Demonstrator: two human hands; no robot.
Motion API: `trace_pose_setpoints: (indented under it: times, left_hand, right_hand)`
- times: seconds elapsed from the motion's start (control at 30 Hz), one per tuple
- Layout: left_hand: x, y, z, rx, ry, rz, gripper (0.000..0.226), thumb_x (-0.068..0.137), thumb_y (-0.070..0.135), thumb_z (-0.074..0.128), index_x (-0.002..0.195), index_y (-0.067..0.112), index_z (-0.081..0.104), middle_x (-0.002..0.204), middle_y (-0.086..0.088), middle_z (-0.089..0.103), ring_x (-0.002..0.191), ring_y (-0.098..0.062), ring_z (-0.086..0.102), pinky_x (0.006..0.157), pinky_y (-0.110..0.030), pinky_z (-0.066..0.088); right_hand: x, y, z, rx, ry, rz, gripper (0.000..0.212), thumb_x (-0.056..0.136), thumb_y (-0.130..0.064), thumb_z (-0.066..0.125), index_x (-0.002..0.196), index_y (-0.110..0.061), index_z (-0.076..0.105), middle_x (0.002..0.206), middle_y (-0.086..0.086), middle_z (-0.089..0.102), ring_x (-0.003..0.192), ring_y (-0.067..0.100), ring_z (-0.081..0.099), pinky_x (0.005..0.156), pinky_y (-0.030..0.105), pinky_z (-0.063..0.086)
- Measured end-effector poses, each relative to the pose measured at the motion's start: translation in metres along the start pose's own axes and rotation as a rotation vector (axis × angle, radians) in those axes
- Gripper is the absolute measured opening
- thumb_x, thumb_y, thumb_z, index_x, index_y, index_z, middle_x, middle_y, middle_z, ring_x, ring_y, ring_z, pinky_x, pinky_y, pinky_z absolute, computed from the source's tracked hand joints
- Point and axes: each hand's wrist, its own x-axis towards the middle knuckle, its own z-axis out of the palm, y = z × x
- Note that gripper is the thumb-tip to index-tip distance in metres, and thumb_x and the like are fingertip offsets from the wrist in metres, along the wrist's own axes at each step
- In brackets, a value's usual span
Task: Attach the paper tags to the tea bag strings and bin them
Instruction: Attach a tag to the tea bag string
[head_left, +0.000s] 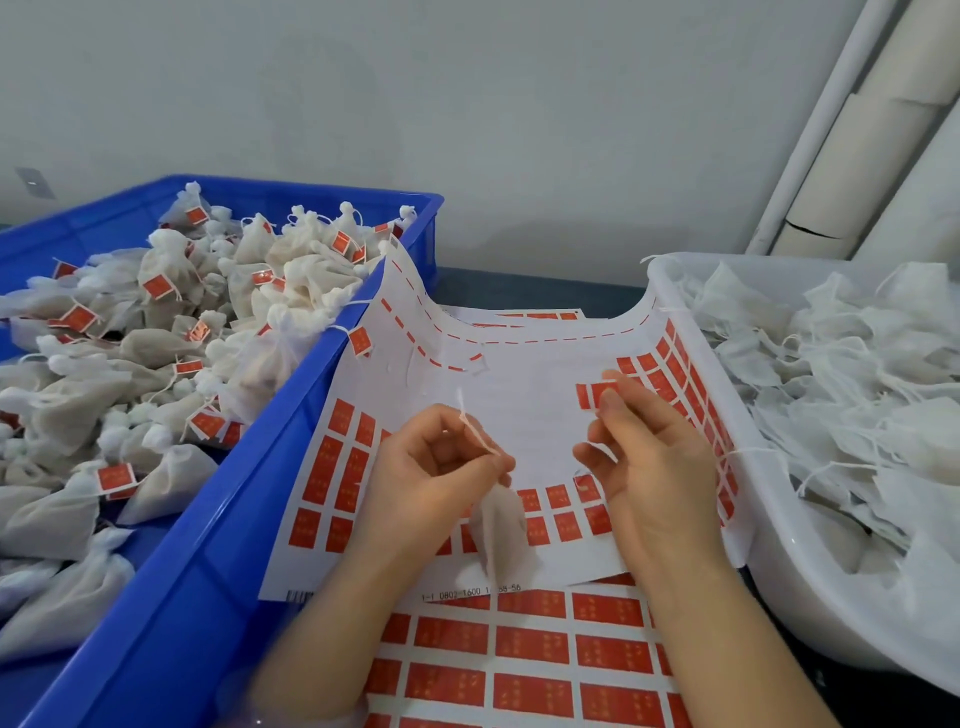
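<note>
— What is shown, largest first?

— A blue plastic crate (260, 467) heaped with tagged tea bags (156, 338) is seen at left, and a white plastic tub (810, 597) of untagged bags (857, 389) at right. A white sheet of red paper tags (519, 405) is draped between them.

— And the hands?

— Above the sheet, a small white mesh tea bag (498, 525) is hung by its string (475, 431), which is pinched in the left hand (431, 478). One red tag (597, 395) is pinched by the right hand (649, 457).

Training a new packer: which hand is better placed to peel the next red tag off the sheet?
Right. The right hand pinches a red tag on the sheet; the left hand is busy pinching the tea bag string.
</note>
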Motion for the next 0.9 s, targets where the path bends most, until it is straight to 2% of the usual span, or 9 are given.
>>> trace_pose_setpoints:
  times: [0.1, 0.2, 0.27, 0.4, 0.5, 0.7, 0.9]
  left_hand:
    - [-0.0011, -0.0005, -0.0009, -0.003, 0.004, -0.048, 0.018, 0.081, 0.003, 0.067, 0.078, 0.012, 0.051, 0.075, 0.006, 0.073, 0.07, -0.013, 0.071, 0.059, -0.018, 0.054]
    - [-0.0023, -0.0018, -0.0005, 0.079, -0.007, -0.128, 0.025, 0.082, 0.011, 0.067, 0.076, 0.014, 0.043, 0.074, 0.013, 0.072, 0.07, -0.004, 0.069, 0.055, -0.013, 0.05]
    - [-0.002, -0.0039, -0.001, 0.126, 0.001, -0.181, 0.028, 0.08, 0.018, 0.069, 0.075, 0.017, 0.042, 0.074, 0.016, 0.072, 0.072, 0.0, 0.068, 0.056, -0.016, 0.051]
    - [-0.0013, -0.0048, -0.0016, 0.121, -0.027, -0.198, 0.019, 0.081, 0.02, 0.07, 0.077, 0.02, 0.051, 0.076, 0.019, 0.072, 0.073, 0.002, 0.067, 0.055, -0.015, 0.051]
    - [-0.0008, -0.0046, -0.002, 0.113, -0.057, -0.182, 0.013, 0.081, 0.017, 0.069, 0.076, 0.024, 0.06, 0.079, 0.018, 0.072, 0.075, 0.0, 0.068, 0.063, -0.022, 0.052]
    - [-0.0004, -0.0035, -0.0042, 0.127, -0.082, -0.151, 0.04, 0.087, 0.005, 0.059, 0.066, 0.035, 0.072, 0.076, 0.02, 0.07, 0.068, 0.002, 0.065, 0.053, -0.009, 0.048]
    - [-0.0009, -0.0013, -0.0054, 0.087, -0.119, -0.112, 0.037, 0.083, 0.003, 0.063, 0.082, 0.04, 0.07, 0.088, 0.03, 0.068, 0.071, -0.002, 0.068, 0.056, -0.012, 0.051]
  right_hand:
    - [-0.0041, 0.0065, 0.0042, 0.045, 0.013, 0.085, 0.008, 0.084, -0.025, 0.063, 0.087, -0.023, 0.07, 0.076, -0.005, 0.071, 0.069, 0.015, 0.065, 0.058, 0.021, 0.051]
    - [-0.0052, 0.0083, 0.0054, 0.116, 0.01, 0.162, 0.008, 0.086, -0.019, 0.062, 0.083, -0.02, 0.07, 0.072, -0.002, 0.07, 0.065, 0.014, 0.062, 0.056, 0.024, 0.05]
    - [-0.0049, 0.0088, 0.0047, 0.15, 0.008, 0.19, 0.008, 0.087, -0.018, 0.062, 0.082, -0.018, 0.069, 0.07, -0.001, 0.07, 0.061, 0.013, 0.062, 0.053, 0.024, 0.05]
    - [-0.0051, 0.0112, 0.0046, 0.175, -0.017, 0.223, 0.011, 0.09, -0.016, 0.058, 0.082, -0.016, 0.067, 0.066, 0.0, 0.068, 0.055, 0.01, 0.061, 0.052, 0.024, 0.05]
    - [-0.0059, 0.0114, 0.0055, 0.177, -0.03, 0.22, 0.013, 0.09, -0.015, 0.057, 0.08, -0.016, 0.066, 0.065, 0.0, 0.067, 0.053, 0.01, 0.06, 0.052, 0.024, 0.05]
    - [-0.0063, 0.0104, 0.0048, 0.184, -0.04, 0.221, 0.013, 0.09, -0.014, 0.057, 0.08, -0.015, 0.066, 0.065, 0.0, 0.067, 0.053, 0.011, 0.06, 0.052, 0.024, 0.05]
    - [-0.0072, 0.0095, 0.0058, 0.168, -0.044, 0.216, 0.013, 0.09, -0.015, 0.058, 0.079, -0.016, 0.066, 0.065, 0.001, 0.067, 0.054, 0.011, 0.06, 0.053, 0.025, 0.049]
